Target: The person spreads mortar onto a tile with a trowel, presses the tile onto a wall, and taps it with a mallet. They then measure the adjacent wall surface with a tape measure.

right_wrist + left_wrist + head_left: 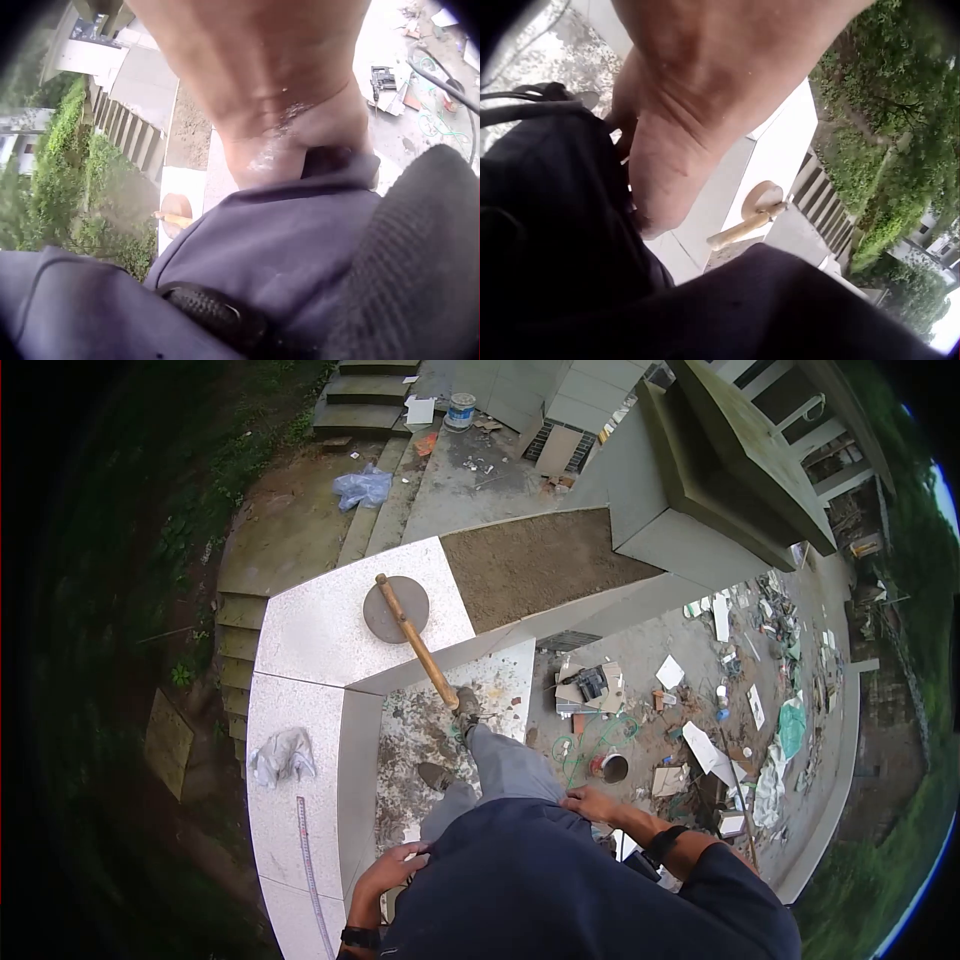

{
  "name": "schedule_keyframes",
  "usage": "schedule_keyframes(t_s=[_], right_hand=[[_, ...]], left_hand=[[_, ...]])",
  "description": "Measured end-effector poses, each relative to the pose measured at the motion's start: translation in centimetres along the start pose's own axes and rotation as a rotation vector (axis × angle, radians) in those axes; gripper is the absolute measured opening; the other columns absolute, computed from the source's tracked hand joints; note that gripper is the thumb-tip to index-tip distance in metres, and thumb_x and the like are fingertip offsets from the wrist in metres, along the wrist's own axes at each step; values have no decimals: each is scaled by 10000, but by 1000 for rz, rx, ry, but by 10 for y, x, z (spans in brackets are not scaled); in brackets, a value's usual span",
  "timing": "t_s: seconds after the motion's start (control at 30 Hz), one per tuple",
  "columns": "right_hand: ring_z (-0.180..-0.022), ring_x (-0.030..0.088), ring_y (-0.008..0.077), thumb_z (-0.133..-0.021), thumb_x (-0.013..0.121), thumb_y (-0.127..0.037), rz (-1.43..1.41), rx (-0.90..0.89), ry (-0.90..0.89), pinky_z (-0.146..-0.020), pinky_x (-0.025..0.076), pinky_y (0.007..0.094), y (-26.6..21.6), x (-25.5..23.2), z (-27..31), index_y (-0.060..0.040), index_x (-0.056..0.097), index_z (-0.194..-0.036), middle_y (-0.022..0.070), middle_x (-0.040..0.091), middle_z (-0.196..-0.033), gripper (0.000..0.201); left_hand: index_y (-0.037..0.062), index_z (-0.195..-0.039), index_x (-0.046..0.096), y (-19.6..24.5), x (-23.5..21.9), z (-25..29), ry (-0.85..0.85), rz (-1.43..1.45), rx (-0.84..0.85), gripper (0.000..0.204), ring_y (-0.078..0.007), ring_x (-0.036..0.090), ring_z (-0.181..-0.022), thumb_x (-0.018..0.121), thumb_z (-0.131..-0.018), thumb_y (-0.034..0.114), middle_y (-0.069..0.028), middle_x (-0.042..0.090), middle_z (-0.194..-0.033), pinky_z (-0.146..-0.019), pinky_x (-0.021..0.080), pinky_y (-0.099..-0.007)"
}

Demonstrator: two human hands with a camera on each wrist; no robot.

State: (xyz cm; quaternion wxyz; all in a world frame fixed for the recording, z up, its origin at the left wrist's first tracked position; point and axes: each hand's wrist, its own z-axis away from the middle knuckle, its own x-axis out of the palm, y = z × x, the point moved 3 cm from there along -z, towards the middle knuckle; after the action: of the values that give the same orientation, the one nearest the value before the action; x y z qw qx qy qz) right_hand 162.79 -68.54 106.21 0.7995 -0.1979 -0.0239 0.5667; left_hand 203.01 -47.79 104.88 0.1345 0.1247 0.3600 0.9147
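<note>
At the front of the dark shirt (560,870), both hands are at its lower edge. My right hand (592,803) pinches the hem; the right wrist view shows folded cloth against its fingers (322,142). On the other side, my left hand (395,868) grips the shirt's edge, its fingertips mostly hidden by cloth in the left wrist view. Beyond the hands, a mallet (400,610) with a broad round grey head and wooden handle lies on the white speckled slab (310,620). Its handle end overhangs the slab's inner edge.
Along the left slab lie a crumpled pale plastic bag (283,757) and a tape measure strip (308,860). A soil-filled planter (545,565) adjoins the slab. Boxes with a black tool (590,682), a bucket (610,767), green cord (625,728) and tile scraps litter the lower floor.
</note>
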Motion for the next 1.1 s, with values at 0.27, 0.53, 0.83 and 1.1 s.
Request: schedule_keyframes(t_s=[0.27, 0.53, 0.83, 1.1], right_hand=[[-897, 701, 250, -902, 723, -154, 106, -807, 605, -816, 541, 366, -218, -102, 188, 21, 635, -1223, 165, 724, -997, 376], [-946, 633, 251, -962, 620, -463, 367, -1795, 1488, -832, 507, 363, -235, -172, 453, 90, 463, -1390, 205, 628, -1190, 716], [-936, 637, 251, -950, 637, -458, 198, -1592, 1566, -823, 510, 363, -166, -245, 412, 90, 464, -1391, 206, 628, -1192, 725], [-927, 640, 252, -939, 651, -454, 98, -1617, 1541, -815, 513, 363, -156, -268, 380, 91, 464, -1392, 208, 629, -1194, 733]], left_hand=[[-40, -1247, 601, 267, -75, 242, 1088, -304, 1047, 635, -313, 597, -1048, 714, -846, 439, -191, 647, -1135, -969, 439, -442], [143, -1344, 551, 381, 9, 319, 691, -632, 1536, 467, -175, 536, -973, 632, -956, 390, 11, 582, -1154, -876, 430, -338], [132, -1312, 554, 403, 41, 280, 738, -445, 1538, 446, -177, 535, -968, 627, -957, 392, 2, 582, -1144, -881, 425, -336], [122, -1284, 557, 419, 55, 257, 780, -349, 1575, 429, -179, 533, -964, 623, -959, 394, -7, 582, -1136, -885, 421, -335]])
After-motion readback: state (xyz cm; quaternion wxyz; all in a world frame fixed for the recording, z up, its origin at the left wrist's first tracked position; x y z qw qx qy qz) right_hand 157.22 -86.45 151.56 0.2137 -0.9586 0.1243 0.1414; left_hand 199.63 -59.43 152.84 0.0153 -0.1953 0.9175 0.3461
